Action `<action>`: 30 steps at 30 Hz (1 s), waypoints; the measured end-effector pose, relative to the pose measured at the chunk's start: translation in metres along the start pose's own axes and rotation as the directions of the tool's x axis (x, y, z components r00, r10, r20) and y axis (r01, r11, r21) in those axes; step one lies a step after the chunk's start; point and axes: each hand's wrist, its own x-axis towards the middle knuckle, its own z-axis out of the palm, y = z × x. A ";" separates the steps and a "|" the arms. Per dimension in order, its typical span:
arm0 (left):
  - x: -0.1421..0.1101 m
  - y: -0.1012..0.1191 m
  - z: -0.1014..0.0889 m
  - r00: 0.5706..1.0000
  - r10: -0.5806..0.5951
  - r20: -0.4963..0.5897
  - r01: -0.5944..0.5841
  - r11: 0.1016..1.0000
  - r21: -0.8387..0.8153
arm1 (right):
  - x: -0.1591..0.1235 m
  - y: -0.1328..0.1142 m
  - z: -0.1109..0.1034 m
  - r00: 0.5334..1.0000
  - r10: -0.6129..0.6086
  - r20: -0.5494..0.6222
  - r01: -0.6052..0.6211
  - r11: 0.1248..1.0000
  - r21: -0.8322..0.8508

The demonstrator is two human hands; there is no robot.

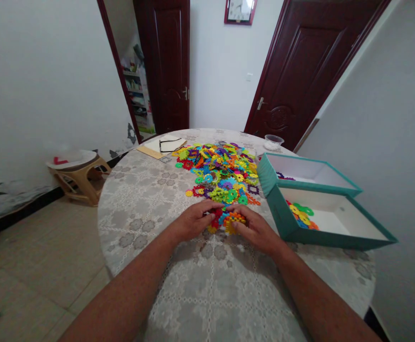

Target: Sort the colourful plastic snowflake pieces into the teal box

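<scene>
Between my hands, at the near edge of a heap of colourful plastic gears (225, 166), is a small bunch of gear pieces in red, blue, yellow and orange. My right hand (255, 226) has its thumb and fingers closed around orange and yellow gears (233, 221). On the other side, my left hand (196, 220) curls its fingers and thumb over red gears (216, 218). Both hands are low over the table, almost meeting. Fingers partly cover the pieces, so how they join is hidden.
To the right stands an open teal box (282, 225) with several gears inside its near half and purple pieces in the far half. Folded glasses (169, 144) lie on paper (150, 151) at the back left. A clear plastic bowl (273, 141) sits at the back right.
</scene>
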 end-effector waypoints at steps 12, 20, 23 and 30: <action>0.001 0.003 0.013 0.994 -0.067 0.090 0.091 0.952 -0.294 | 0.000 0.001 0.000 0.995 0.084 -0.059 -0.090 0.990 -0.106; 0.000 0.008 0.012 0.990 -0.077 0.120 0.105 0.961 -0.256 | 0.000 0.000 0.010 0.996 -0.067 0.063 0.079 0.971 -0.224; -0.001 0.011 0.014 0.989 -0.070 0.129 0.094 0.977 -0.192 | -0.001 0.000 0.013 0.996 -0.068 0.057 0.082 0.950 -0.301; -0.004 0.007 0.017 0.990 -0.052 0.129 0.051 0.999 0.011 | -0.004 -0.004 -0.015 0.989 -0.093 0.118 0.115 0.974 -0.194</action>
